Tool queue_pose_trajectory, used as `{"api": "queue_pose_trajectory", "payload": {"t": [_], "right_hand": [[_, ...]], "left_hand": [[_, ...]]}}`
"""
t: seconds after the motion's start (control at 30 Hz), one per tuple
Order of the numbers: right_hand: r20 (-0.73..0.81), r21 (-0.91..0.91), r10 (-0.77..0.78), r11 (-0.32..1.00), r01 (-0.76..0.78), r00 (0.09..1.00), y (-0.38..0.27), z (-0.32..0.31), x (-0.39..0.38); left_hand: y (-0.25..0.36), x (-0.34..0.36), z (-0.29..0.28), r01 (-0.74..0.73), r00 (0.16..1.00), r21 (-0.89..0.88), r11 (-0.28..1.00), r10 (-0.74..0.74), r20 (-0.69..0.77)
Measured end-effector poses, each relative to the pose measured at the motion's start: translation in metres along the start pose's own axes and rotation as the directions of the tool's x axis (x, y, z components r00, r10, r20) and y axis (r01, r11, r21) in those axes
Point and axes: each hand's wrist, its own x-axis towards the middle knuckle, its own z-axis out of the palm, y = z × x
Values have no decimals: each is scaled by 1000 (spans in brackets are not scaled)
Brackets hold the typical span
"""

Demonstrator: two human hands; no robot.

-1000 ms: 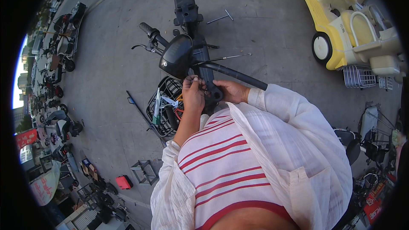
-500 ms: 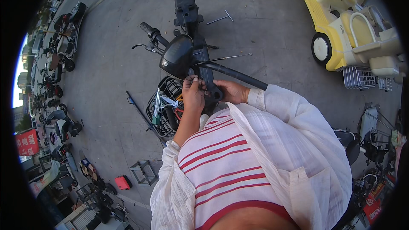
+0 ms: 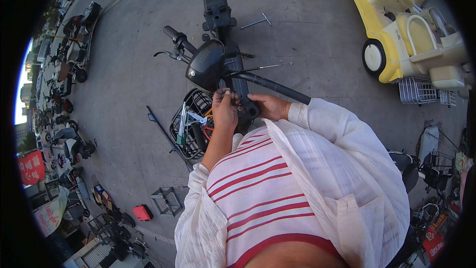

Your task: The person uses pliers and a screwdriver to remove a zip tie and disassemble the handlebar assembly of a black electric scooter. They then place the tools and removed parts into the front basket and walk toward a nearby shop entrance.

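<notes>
A black scooter [image 3: 215,5] has its handlebar [image 3: 270,84] turned across a dark front headlamp housing [image 3: 203,62]. My left hand [image 3: 225,109] is closed at the near end of the black stem [image 3: 240,82], fingertips bunched; whatever is pinched is too small to make out. My right hand [image 3: 270,104] has its fingers curled onto the right side of that stem, near a round hole. Below the housing, a black wire basket [image 3: 176,126] holds a green-handled tool [image 3: 181,136], light scissor-like pliers [image 3: 197,118] and orange-red tool handles [image 3: 207,131].
A T-shaped wrench [image 3: 255,21] and a long blue-black bar [image 3: 161,129] lie on grey paving. A yellow cart [image 3: 396,54] stands at right, rows of scooters [image 3: 74,144] at left. A red case [image 3: 143,212] and metal frame [image 3: 166,201] lie at lower left.
</notes>
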Motion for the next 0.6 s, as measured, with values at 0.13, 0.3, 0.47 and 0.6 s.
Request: {"api": "queue_pose_trajectory", "payload": {"t": [0.13, 0.3, 0.47, 0.6], "right_hand": [[-18, 1, 10, 1000, -10, 1000, 1, 1, -1], [-19, 4, 20, 1000, -20, 1000, 0, 4, -3], [4, -8, 13, 1000, -13, 1000, 1, 2, -3], [-13, -6, 27, 1000, -27, 1000, 2, -1, 0]], "left_hand": [[0, 1, 0, -14, 1000, 1, 1000, 14, 5], [4, -3, 3, 7, 1000, -39, 999, -7, 6], [5, -4, 2, 34, 999, -41, 999, -34, 10], [2, -1, 0, 2, 1000, -4, 1000, -2, 14]]}}
